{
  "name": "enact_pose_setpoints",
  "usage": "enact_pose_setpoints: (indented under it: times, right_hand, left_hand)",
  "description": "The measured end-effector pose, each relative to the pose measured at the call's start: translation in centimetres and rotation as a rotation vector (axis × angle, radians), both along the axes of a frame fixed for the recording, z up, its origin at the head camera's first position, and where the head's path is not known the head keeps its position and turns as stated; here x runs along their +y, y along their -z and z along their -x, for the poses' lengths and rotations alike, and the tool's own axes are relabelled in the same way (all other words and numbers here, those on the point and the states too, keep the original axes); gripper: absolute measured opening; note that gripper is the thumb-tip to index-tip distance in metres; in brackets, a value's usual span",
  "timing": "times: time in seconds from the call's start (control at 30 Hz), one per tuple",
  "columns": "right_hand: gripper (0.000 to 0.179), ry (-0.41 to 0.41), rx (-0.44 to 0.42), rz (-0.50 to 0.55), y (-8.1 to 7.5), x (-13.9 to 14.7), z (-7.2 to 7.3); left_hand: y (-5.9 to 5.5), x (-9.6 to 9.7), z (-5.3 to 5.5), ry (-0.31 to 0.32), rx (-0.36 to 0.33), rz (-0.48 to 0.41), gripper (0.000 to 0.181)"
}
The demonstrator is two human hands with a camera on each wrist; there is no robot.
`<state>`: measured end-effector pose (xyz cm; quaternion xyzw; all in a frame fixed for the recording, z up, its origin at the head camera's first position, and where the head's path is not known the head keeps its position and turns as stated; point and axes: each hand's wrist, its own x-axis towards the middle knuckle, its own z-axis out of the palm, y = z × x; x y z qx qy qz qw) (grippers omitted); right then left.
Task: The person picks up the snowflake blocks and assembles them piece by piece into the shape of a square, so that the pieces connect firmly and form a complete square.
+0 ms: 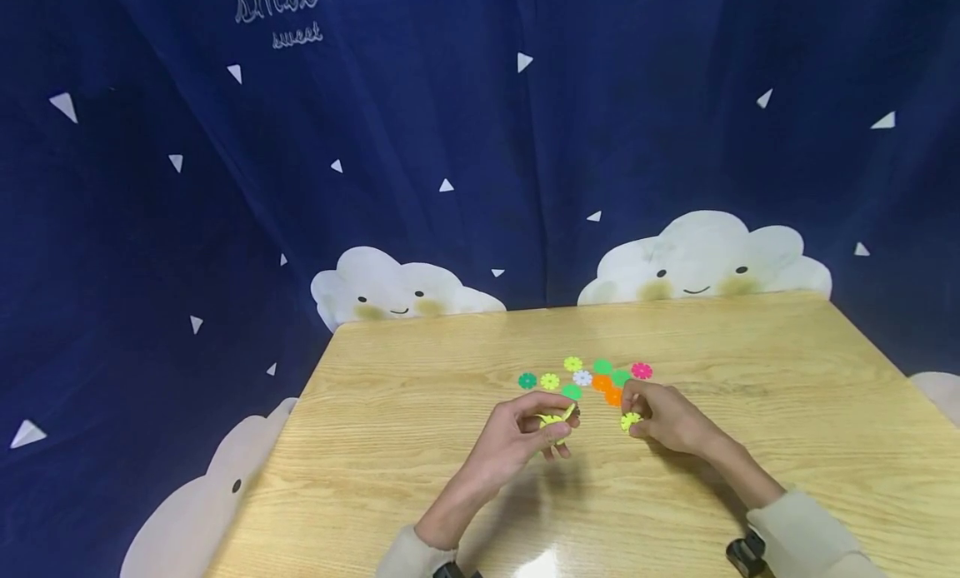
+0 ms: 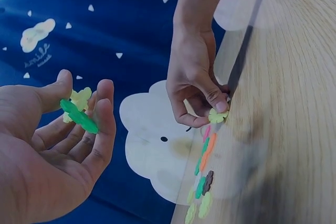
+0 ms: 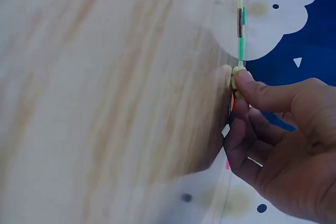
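Observation:
My left hand [image 1: 517, 435] is raised above the table and pinches a small joined piece of flower-shaped plastic discs between thumb and fingers. In the left wrist view this piece has a green disc [image 2: 79, 117] and a yellow disc [image 2: 82, 98] set across each other. To its right, my right hand [image 1: 673, 417] pinches a single yellow disc [image 1: 630, 422] between thumb and index finger, low over the tabletop. The right wrist view shows that thumb and finger at the table's surface, the disc [image 3: 239, 72] partly hidden by them.
Loose discs lie flat beyond the hands: a dark green disc [image 1: 527, 381], a white disc [image 1: 582, 378], an orange disc [image 1: 602, 382], a pink disc [image 1: 641, 370] and several others. The wooden table [image 1: 360, 445] ends at a blue curtain [image 1: 450, 103] with clouds.

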<state>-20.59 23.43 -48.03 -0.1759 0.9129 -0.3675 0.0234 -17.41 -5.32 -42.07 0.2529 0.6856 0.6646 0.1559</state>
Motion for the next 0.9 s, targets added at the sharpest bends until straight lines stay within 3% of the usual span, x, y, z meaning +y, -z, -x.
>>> enact_pose_setpoints:
  times: [0.17, 0.4, 0.7, 0.9]
  right_hand:
    - [0.026, -0.029, 0.022, 0.066, -0.2, 0.2, 0.0]
    - [0.019, -0.011, -0.015, 0.221, -1.3, 0.1, -0.3]
    - [0.015, 0.025, -0.033, 0.547, -4.4, -2.1, -1.8]
    - [0.02, 0.04, -0.032, 0.645, -6.4, -3.4, -3.1]
  left_hand:
    - [0.1, 0.1, 0.0, -0.011, 0.003, 0.017, 0.032]
    - [0.1, 0.3, -0.1, -0.027, -0.007, 0.016, 0.031]
    - [0.1, 0.7, -0.2, -0.045, 0.005, 0.031, 0.03]
    - [-0.1, 0.8, -0.2, -0.048, 0.036, 0.049, 0.032]
